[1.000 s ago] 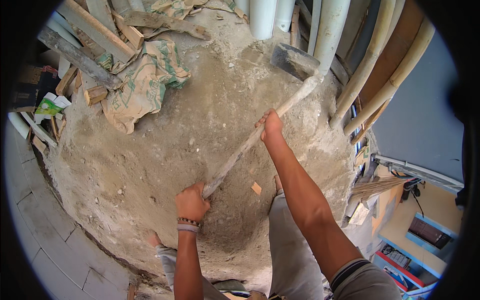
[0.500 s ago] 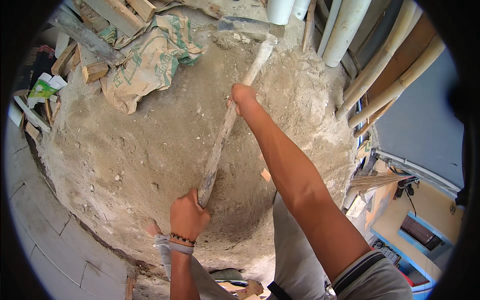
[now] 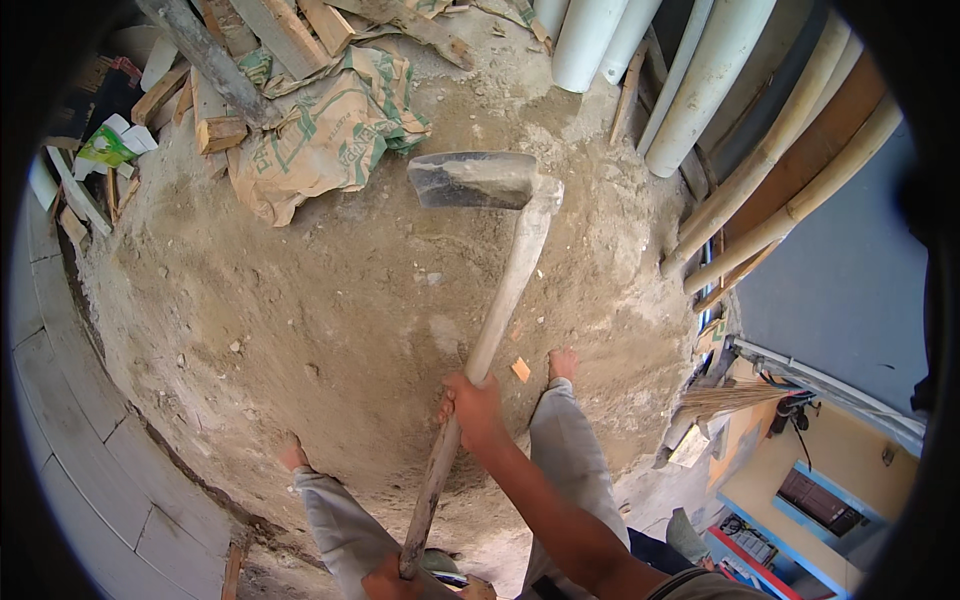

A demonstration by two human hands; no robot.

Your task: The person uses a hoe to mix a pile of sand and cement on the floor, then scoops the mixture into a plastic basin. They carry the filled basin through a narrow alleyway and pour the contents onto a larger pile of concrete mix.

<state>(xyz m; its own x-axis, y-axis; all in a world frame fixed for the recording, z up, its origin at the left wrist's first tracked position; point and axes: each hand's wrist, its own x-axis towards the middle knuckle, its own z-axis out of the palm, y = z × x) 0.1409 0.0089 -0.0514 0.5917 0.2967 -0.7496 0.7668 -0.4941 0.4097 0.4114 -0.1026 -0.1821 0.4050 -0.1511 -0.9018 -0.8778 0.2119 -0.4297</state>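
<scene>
I hold a hoe (image 3: 513,277), its wooden handle (image 3: 494,332) slanting up through the centre of the frame. My right grip (image 3: 473,410) is closed around it at lower centre; my left grip (image 3: 390,581) wraps its end at the bottom edge. The dark blade (image 3: 472,182) points left at upper centre, near a crumpled paper sack (image 3: 325,145).

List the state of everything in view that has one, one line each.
Hoe, held, blade soiled
Left hand, closed on the handle's lower end
Right hand, closed farther up the handle
Paper sack, crumpled, lying on dirt
Planks, heaped loosely
White pipes, bunched side by side
Feet, bare, on the dirt
</scene>
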